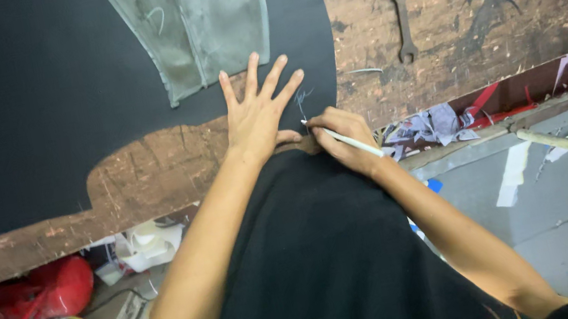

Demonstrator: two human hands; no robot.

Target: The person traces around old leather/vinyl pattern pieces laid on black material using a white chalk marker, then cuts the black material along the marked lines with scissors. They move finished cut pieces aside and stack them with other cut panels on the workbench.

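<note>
Two hands on one black sheet [39, 94]: left hand [256, 114] flat, right hand [343, 140] gripping one white pen [347, 140].

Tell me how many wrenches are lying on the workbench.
1. A single open-ended wrench lies on the bare wooden workbench, right of the black sheet. Others may be hidden under the sheet.

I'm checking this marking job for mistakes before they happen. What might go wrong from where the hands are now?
1. The right hand marks with the thin white pencil at the very edge of the black sheet; a slip might run onto the worn wooden bench.
2. Only the spread left hand pins the sheet, so it may shift.
3. The grey translucent template lies unheld and might slide.
</note>
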